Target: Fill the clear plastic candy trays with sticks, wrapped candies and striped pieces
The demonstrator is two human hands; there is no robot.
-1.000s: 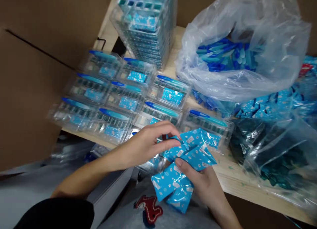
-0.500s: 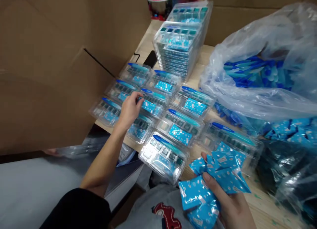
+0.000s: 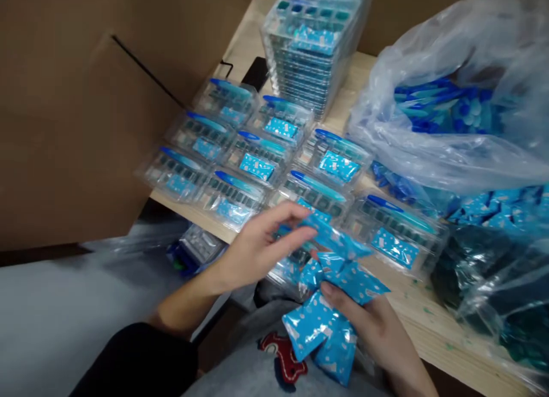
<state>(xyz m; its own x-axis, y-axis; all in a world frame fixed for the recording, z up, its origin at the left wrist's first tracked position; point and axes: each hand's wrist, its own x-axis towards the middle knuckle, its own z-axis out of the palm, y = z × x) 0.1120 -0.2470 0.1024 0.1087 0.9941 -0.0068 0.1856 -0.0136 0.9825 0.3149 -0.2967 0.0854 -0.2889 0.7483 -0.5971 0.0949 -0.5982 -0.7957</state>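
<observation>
Sachet [image 3: 257, 167] freshly seated in a clear tray [image 3: 285, 139], left hand [image 3: 261, 251] drawn back from the rows
Fingers spread apart just beside the topmost of the blue sachets [image 3: 330, 294], not closed on it; right hand [image 3: 364, 322] clamped around that bunch near the bench [image 3: 412, 305] edge. Other filled trays laid out in rows beside a tall tray stack [image 3: 309, 54] and a plastic bag [image 3: 429, 139] of blue pens [image 3: 446, 108].

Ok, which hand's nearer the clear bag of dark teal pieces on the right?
Right. The right hand, holding blue printed packets, is just left of the clear bag of dark teal pieces, not touching it. The left hand is farther left, above the clear pen trays.
</observation>
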